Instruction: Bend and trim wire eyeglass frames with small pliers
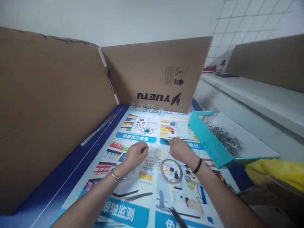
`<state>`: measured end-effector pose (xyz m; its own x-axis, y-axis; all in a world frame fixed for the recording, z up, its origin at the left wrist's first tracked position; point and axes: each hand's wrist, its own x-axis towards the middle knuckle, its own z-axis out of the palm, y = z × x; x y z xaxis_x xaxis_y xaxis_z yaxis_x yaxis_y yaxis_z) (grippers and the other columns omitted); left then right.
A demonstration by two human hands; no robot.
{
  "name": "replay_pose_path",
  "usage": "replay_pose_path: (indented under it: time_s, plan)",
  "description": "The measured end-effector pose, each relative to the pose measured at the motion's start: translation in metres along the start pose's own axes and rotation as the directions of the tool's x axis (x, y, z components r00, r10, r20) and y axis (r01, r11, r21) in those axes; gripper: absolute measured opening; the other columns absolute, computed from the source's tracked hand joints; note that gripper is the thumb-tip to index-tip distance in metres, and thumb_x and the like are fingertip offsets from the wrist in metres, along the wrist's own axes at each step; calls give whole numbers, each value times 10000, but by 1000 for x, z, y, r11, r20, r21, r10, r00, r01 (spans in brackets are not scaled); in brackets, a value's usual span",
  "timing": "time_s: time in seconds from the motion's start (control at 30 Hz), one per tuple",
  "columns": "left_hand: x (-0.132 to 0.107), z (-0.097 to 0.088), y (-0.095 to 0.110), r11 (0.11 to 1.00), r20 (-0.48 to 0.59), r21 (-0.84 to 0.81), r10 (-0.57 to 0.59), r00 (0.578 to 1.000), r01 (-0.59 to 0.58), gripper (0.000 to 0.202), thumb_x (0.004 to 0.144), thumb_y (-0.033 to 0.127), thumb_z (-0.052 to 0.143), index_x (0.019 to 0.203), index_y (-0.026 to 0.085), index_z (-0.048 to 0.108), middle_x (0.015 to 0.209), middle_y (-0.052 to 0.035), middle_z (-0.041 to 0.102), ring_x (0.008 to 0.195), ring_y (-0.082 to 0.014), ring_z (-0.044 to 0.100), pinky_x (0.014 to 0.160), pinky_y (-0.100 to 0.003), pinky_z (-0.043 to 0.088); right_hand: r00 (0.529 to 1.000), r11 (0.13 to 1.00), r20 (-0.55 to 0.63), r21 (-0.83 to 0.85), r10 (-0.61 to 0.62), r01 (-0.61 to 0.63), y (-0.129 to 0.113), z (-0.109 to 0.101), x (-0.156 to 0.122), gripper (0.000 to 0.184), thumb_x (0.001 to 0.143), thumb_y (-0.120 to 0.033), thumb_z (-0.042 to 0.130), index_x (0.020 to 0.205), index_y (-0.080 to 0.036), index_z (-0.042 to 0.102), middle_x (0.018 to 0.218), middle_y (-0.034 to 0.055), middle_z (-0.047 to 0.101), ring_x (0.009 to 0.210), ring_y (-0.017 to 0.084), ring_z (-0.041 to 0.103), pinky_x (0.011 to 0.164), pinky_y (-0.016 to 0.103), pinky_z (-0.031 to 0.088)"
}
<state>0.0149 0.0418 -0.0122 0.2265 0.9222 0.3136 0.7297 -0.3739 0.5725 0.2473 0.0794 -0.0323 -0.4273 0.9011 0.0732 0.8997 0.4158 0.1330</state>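
Both hands meet over the middle of the table (133, 198), which is covered by a printed poster. The left hand (135, 155) has its fingers curled together at the tips, as if pinching something very fine; what it is cannot be made out. The right hand (180, 149) has its fingers clamped on a small dark tool (165, 141) whose tip points toward 9 o'clock, at the left hand.

Between the hands, just below them, stands a small glass dish (161, 154). At its 5 o'clock a round metal-rimmed disc (171, 171) lies flat, touching it or nearly so. A teal box (209, 142) with a tangle of wire pieces (225, 137) sits at 3 o'clock, tweezers (177, 218) lie at 6 o'clock, and a cardboard wall (154, 76) stands at 12.

To my eye this fine pinching work goes best with both wrists resting on the table, the tool tip brought in slowly, and the meeting point kept right over the dish so anything dropped lands inside.
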Motion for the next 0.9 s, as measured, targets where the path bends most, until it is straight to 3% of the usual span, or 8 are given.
replay_pose_path:
  time_s: [0.13,0.23,0.43,0.5,0.57,0.63,0.67,0.9]
  plan:
    - [-1,0,2,1000,2,18,-5,1000,5,164,767,135,455,707,192,597,678,15,584,644,-109,511,620,-215,369,995,998,-95,-47,42,-47,-6,13,2,197,831,-95,410,953,-95,565,925,170,570,891,263,503,718,343,390]
    - [-2,1,2,1000,-11,22,-7,1000,7,161,776,144,463,715,198,601,685,18,588,641,-107,515,619,-213,372,989,995,-120,-29,91,-95,-5,19,3,178,876,-210,439,937,-103,567,908,168,574,886,271,512,705,348,403]
    - [-2,2,-2,999,-52,42,10,999,-8,152,780,142,477,716,202,602,688,21,594,648,-106,530,625,-213,380,977,967,-177,244,114,-69,0,9,5,181,875,-290,478,842,-142,576,893,123,596,895,227,531,774,310,389]
    - [-1,1,-2,998,-70,54,24,997,-20,152,784,141,478,729,205,605,700,19,603,659,-108,540,630,-213,385,971,871,-154,485,180,-84,-2,-5,4,221,889,-320,431,794,-161,552,825,81,603,799,187,545,713,278,395]
    - [-1,0,-3,996,-100,83,39,994,-30,156,784,133,477,739,206,607,721,15,616,675,-111,551,633,-213,388,975,662,-67,743,212,-93,-9,-23,0,291,900,-379,372,743,-180,515,716,31,594,663,147,534,612,247,388]
    - [-1,0,-3,991,-139,131,50,989,-32,151,779,125,480,736,202,603,737,11,623,679,-112,557,627,-211,387,989,431,16,899,150,-80,-21,-40,-5,330,901,-411,339,722,-186,503,708,15,608,629,127,537,584,229,389]
    - [-1,-1,-4,986,-161,161,57,985,-31,146,775,121,485,732,200,600,739,9,624,675,-112,557,619,-211,385,995,385,40,920,92,-73,-28,-46,-9,333,898,-415,343,710,-188,499,691,9,606,622,123,537,583,226,388]
    - [-4,-1,-4,932,-277,340,227,934,-126,132,776,121,494,691,191,567,659,16,585,601,-104,523,564,-219,354,988,589,143,804,-53,-85,-59,-49,-20,315,860,-379,413,610,-189,445,605,3,567,575,121,501,524,227,305]
